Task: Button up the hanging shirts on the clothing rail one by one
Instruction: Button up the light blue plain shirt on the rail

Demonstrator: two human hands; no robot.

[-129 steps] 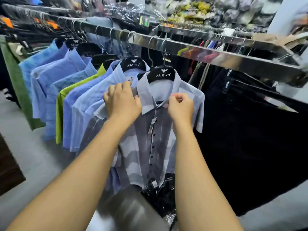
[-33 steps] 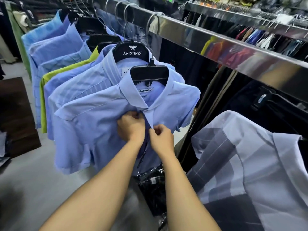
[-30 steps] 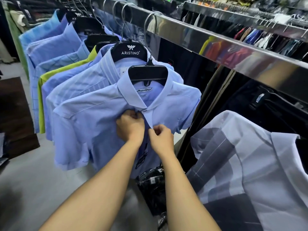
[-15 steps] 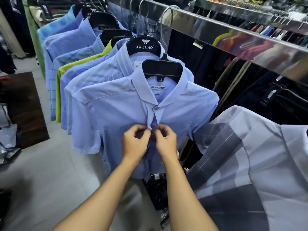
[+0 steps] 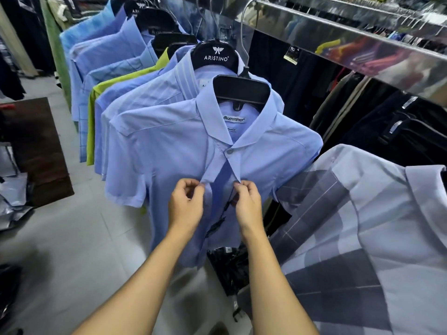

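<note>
The light blue shirt (image 5: 169,151) hangs at the front of the row on a black plastic hanger (image 5: 242,91) hooked over the polished metal clothing rail (image 5: 338,37); its cloth is smooth and thin, with short sleeves and a stiff pointed collar around a label reading "BLENTINO". The top button (image 5: 228,151) below the collar is fastened, and beneath it the two front edges part in a narrow inverted V that shows the darker blue inside of the shirt. The left hand (image 5: 186,206) pinches the left front edge between thumb and forefinger, the other fingers curled loosely in; the right hand (image 5: 246,204) pinches the right front edge in the same way, and the two hands are near each other but apart, level with each other at the lower end of that V. A dark tag (image 5: 216,224) dangles in the gap below the hands. Behind this shirt hang more blue shirts, one on a black hanger marked "ARISTINO" (image 5: 216,55), with a lime green shirt (image 5: 96,110) among them. To the right a shirt in grey and pale checked blocks (image 5: 362,238) leans out close to the camera, and dark garments (image 5: 399,136) hang under the rail behind it. Below is a pale tiled floor (image 5: 60,250).
</note>
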